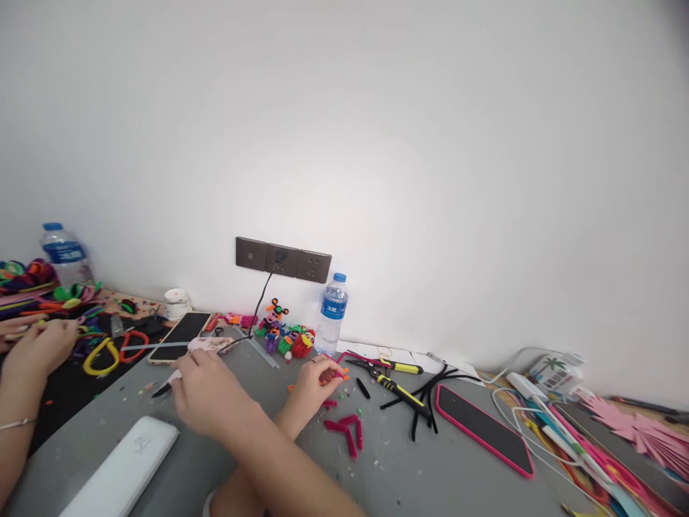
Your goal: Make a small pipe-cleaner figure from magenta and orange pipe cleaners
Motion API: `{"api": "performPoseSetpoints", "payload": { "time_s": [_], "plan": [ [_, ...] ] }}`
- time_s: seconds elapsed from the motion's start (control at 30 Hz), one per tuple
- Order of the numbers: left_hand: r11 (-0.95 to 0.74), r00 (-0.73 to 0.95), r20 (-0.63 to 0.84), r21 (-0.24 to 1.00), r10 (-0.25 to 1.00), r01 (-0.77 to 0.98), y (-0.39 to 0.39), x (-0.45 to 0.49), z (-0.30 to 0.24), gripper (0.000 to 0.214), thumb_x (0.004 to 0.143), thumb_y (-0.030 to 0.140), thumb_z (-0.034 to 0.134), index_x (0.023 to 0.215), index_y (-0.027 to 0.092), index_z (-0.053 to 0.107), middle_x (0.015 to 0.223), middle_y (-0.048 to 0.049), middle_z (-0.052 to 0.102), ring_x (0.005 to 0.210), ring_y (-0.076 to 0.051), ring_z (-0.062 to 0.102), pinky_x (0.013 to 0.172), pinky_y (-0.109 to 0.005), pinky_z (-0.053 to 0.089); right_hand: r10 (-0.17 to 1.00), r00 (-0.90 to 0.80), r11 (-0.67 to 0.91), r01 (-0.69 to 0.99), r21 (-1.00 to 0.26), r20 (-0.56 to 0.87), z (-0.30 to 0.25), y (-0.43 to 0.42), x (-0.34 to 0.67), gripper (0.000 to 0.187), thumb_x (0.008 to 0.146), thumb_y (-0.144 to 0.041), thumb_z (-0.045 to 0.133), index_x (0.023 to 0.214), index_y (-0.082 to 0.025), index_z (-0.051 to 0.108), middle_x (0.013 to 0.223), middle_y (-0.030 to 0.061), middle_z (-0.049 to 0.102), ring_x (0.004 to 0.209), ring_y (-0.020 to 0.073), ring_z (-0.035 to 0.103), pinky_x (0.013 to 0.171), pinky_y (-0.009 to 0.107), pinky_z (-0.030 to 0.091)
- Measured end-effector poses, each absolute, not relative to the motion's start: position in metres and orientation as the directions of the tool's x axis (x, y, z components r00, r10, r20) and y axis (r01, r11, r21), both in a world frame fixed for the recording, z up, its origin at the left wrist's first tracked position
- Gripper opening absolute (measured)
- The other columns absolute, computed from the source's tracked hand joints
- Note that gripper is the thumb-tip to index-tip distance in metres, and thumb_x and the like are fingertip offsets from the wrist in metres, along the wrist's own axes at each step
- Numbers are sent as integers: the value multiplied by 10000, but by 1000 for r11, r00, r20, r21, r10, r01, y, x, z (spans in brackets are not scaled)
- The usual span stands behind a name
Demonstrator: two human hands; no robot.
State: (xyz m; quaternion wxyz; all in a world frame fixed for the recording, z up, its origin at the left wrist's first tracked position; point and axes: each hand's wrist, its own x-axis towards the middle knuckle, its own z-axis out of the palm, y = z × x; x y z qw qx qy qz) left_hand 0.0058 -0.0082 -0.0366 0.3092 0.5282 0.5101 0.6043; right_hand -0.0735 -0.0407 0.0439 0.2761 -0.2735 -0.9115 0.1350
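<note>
My two forearms cross low in the middle of the head view. My right hand (pixel 202 391) reaches left over the grey table (pixel 387 474), fingers closed around a dark pointed tool (pixel 160 391) whose tip sticks out to the left; I cannot make out what tool it is. My left hand (pixel 317 380) lies further right, pinched on a small orange piece (pixel 334 373), and wears a ring. Short red pipe-cleaner pieces (pixel 347 429) lie just right of it.
A co-worker's hands (pixel 37 345) work at the far left among coloured pipe cleaners. Nearby are a white case (pixel 123 470), a phone (pixel 180 336), a pink-cased phone (pixel 484 427), yellow-handled pliers (pixel 395 386), a water bottle (pixel 332 312), small figures (pixel 283 336) and cables (pixel 517 413).
</note>
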Motion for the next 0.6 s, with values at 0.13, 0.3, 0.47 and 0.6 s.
{"api": "performPoseSetpoints", "payload": {
  "time_s": [0.13,0.3,0.47,0.6],
  "plan": [
    [-328,-90,351,923,932,203,-4,8,-38,132,698,375,702,639,272,645,622,-13,586,647,-226,588,545,-293,431,715,-677,674,601,-429,174,30,-13,-121,287,907,-252,448,1107,-92,579,1001,183,696,929,293,664,728,405,539],
    [-358,-25,377,896,926,264,3,4,-37,58,716,323,686,684,291,651,652,-9,588,681,-225,586,575,-298,442,773,-631,552,714,-430,-57,14,3,-141,262,873,-271,492,1043,-126,628,1092,180,690,1038,313,648,779,431,525],
    [-351,29,363,872,931,342,5,-2,-37,31,754,310,637,727,312,653,725,-9,621,726,-233,598,609,-315,459,830,-551,457,765,-453,-93,8,-6,-145,342,879,-367,465,1124,-158,582,1110,176,683,1028,311,657,764,427,526],
    [-416,164,394,728,904,546,0,-4,-35,109,824,301,545,816,340,647,819,-3,639,785,-222,610,642,-314,464,865,-492,385,780,-493,-102,10,-16,-141,274,850,-329,480,1077,-220,589,1055,130,711,994,295,672,751,410,525]
  ]
}}
